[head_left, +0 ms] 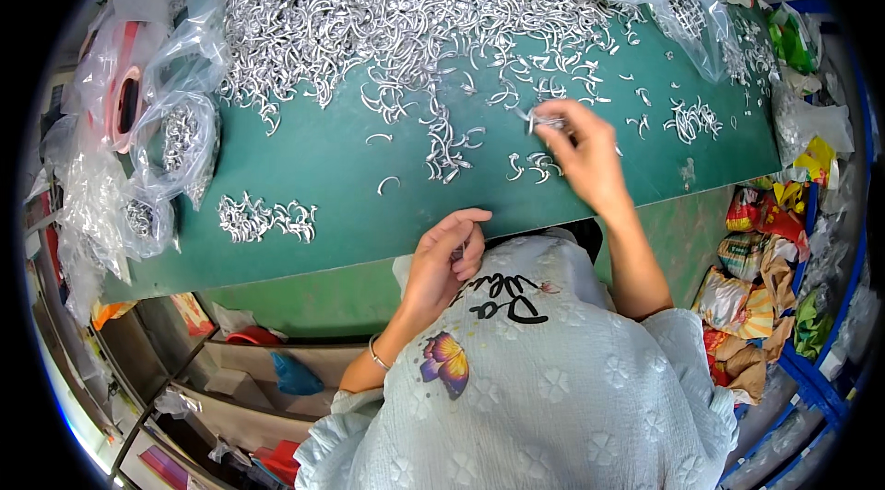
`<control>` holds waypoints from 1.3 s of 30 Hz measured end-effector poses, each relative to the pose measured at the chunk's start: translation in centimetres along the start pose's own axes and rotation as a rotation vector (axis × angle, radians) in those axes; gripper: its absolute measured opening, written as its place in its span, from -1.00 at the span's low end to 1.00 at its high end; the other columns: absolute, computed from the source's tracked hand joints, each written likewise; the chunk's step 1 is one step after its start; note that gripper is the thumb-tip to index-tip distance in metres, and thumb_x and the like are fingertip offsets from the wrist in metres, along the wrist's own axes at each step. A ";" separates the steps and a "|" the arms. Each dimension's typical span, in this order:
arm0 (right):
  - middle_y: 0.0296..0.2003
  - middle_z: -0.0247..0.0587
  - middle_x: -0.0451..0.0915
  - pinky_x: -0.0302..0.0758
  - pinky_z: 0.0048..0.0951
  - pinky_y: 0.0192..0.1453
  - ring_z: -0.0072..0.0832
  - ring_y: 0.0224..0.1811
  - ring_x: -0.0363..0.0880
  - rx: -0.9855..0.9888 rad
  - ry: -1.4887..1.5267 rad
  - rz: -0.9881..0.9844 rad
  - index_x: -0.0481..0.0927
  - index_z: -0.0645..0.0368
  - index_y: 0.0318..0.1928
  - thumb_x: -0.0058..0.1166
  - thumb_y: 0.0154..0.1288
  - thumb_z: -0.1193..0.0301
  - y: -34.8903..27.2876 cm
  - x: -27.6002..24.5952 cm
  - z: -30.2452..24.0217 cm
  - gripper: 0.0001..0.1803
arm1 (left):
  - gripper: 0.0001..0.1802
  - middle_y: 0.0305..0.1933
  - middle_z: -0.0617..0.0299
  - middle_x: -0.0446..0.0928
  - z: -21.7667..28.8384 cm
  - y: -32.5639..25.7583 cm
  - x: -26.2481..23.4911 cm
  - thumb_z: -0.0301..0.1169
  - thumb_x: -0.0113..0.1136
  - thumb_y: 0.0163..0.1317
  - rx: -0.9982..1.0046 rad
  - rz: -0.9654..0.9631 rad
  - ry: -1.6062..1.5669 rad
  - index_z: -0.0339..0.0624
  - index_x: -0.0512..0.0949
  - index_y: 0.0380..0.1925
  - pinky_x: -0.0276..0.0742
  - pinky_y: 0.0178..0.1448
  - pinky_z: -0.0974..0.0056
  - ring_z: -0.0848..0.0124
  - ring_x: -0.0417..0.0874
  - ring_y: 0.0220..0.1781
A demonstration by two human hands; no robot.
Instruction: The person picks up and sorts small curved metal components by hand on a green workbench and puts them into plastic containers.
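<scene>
My right hand (583, 151) is over the green table, its fingers pinched on a few small curved silvery metal pieces (546, 121), slightly blurred. By the table's near edge, close to my body, my left hand (447, 255) is curled with the index finger pointing right. A greyish bit shows within its fingers, too hidden to name. Below my right hand lies a small group of loose curved pieces (533, 167). Another cluster (449, 144) lies between the two hands, and a single piece (388, 184) rests left of it.
A large heap of curved metal pieces (369, 6) covers the far side of the green table (341, 153). Smaller piles lie at left (263, 218) and right (693, 121). Clear plastic bags (189, 121) with pieces line the left edge; another bag (687, 24) is far right. Packets (737, 292) fill a rack.
</scene>
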State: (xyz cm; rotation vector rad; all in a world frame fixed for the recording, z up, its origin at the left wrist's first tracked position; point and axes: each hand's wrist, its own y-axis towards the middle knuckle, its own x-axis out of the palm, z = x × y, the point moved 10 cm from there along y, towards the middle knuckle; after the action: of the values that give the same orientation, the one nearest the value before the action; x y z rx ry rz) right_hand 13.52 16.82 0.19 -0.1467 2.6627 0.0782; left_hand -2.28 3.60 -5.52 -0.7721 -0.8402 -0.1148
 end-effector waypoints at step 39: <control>-0.19 -0.18 0.44 0.24 -0.22 -0.04 -0.23 -0.10 0.34 -0.280 -0.756 0.104 0.51 0.18 -0.26 0.18 0.13 0.46 0.5 1.9 -3.6 -0.83 | -0.44 0.33 -0.19 0.27 1.5 1.1 3.2 -0.27 -0.11 0.43 0.016 -0.160 -0.121 -0.40 0.16 0.31 0.26 0.39 0.07 0.04 0.31 0.39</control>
State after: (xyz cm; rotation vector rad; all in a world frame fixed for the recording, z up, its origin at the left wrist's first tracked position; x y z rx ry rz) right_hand 10.14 16.85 2.50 -0.0507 1.8915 0.4464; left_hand -0.64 5.96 -3.28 -0.7011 -1.0170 -0.2047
